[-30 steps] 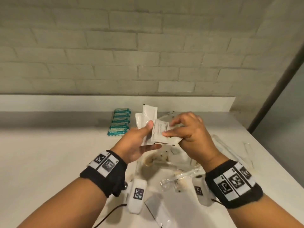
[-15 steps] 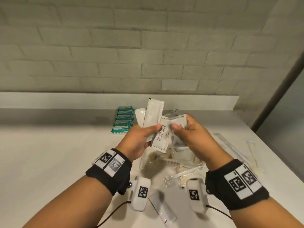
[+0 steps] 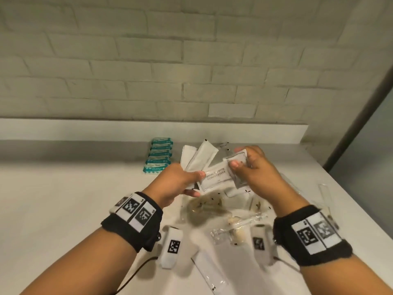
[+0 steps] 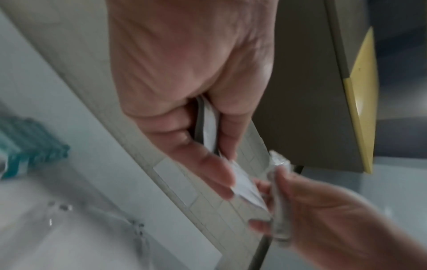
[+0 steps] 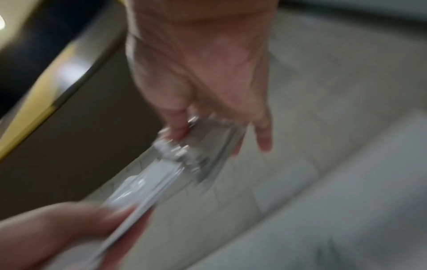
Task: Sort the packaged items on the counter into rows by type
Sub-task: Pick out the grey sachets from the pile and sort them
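Observation:
Above the counter, my left hand (image 3: 185,184) grips a fan of white sachets (image 3: 202,158), and its thumb pins a shampoo-with-conditioner sachet (image 3: 217,176). My right hand (image 3: 248,167) pinches another small white sachet (image 3: 239,161) at that sachet's right end. In the left wrist view the sachets (image 4: 209,127) sit edge-on between thumb and fingers. The right wrist view is blurred, with shiny packets (image 5: 184,155) under the fingers. A row of teal packets (image 3: 158,155) lies at the back of the counter.
A heap of clear-wrapped items (image 3: 229,218) lies on the white counter (image 3: 63,199) beneath my hands. A long white packet (image 3: 209,275) sits near the front edge. Clear sleeves (image 3: 325,194) lie to the right. A brick wall with a ledge (image 3: 85,128) closes the back.
The hands have drawn apart a little. The shampoo sachet has turned from upright to nearly level, its left end under my left thumb. My right hand has shifted right with its sachet.

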Demonstrator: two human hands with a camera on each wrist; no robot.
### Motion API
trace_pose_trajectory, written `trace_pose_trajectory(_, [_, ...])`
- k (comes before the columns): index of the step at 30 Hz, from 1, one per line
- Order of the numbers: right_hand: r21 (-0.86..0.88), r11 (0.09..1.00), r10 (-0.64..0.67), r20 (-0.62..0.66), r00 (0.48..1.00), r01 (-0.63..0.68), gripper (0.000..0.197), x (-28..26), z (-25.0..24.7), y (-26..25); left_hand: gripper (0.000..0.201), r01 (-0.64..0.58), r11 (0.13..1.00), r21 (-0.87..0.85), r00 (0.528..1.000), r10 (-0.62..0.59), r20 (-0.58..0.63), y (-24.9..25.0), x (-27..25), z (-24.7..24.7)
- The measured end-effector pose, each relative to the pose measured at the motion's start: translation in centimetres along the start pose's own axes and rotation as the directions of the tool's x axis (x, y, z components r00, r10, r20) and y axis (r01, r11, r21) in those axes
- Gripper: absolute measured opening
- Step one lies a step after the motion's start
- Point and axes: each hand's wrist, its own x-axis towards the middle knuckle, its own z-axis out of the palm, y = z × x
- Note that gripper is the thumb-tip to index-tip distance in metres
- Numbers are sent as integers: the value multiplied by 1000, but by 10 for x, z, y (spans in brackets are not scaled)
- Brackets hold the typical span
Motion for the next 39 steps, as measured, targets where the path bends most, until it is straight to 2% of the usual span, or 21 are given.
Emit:
trace_pose_trajectory(2, [-291,948,-43,278,960,127,26,6,-14,-15,16,22,995,93,998,-27,59,4,2,-3])
trace_pose_trajectory(3, [-444,873,-24,374,927,201,34,10,-15,-21,18,23,994,111,996,-32,84,6,2,-2])
trace_pose_trajectory(5, [-648,702,-3,411,912,294,40,14,-7,-28,16,18,995,102,993,-29,112,7,2,2])
trace_pose_trajectory(7, [-682,689,23,359,933,245,40,15,1,-29,14,26,998,53,994,-32,107,5,1,6])
trace_pose_trajectory(11, [-478,877,158,374,914,44,32,8,13,-11,15,30,999,29,996,-32,77,-4,-1,4])
trace_pose_trajectory(14, [-359,931,222,409,885,-68,36,2,19,-1,12,38,999,22,998,-40,58,-7,-1,0])
trace_pose_trajectory(16, [-314,946,198,355,914,-83,24,1,16,6,11,39,998,-45,999,-38,29,-6,0,-2])
trace_pose_trajectory(18, [-42,989,150,202,968,-144,10,2,10,13,11,48,995,-92,999,-46,30,-5,0,-4])
trace_pose_trajectory(19, [188,968,141,133,981,-164,8,3,7,13,12,61,994,-87,997,-57,47,-4,0,-5])
trace_pose_trajectory(21, [569,807,135,91,987,-162,21,5,6,11,15,95,995,-32,990,-91,111,-3,-2,-4])
trace_pose_trajectory(22, [654,741,116,100,988,-153,29,7,8,9,17,109,994,2,984,-108,143,-3,-2,-1])
trace_pose_trajectory(23, [676,725,90,95,991,-130,35,9,12,6,19,116,993,26,979,-119,165,-3,-2,2])
trace_pose_trajectory(25, [629,777,29,-9,1000,-17,38,12,18,0,26,125,992,22,979,-127,159,-2,0,8])
trace_pose_trajectory(28, [461,852,-177,-191,966,247,44,12,11,5,33,159,973,-167,987,-152,54,3,7,8])
trace_pose_trajectory(30, [224,891,-374,-132,918,395,54,7,7,16,38,193,901,-389,979,-201,19,9,11,4])
trace_pose_trajectory(31, [46,870,-488,-73,870,492,51,4,9,22,38,191,873,-448,977,-213,1,11,13,1])
trace_pose_trajectory(33, [-218,741,-643,46,765,636,39,-2,17,30,19,138,907,-397,985,-167,-39,13,16,0])
trace_pose_trajectory(34, [-264,705,-664,83,743,659,36,-5,20,33,8,105,935,-337,990,-132,-58,12,16,1])
trace_pose_trajectory(36, [-254,737,-627,90,774,626,34,-11,24,36,4,43,966,-254,992,-72,-106,9,18,2])
trace_pose_trajectory(37, [-226,800,-555,72,829,555,31,-14,23,37,5,21,972,-236,990,-53,-128,6,19,2])
trace_pose_trajectory(39, [-185,940,-279,67,958,287,19,-19,19,32,6,-4,972,-234,984,-38,-172,3,19,1])
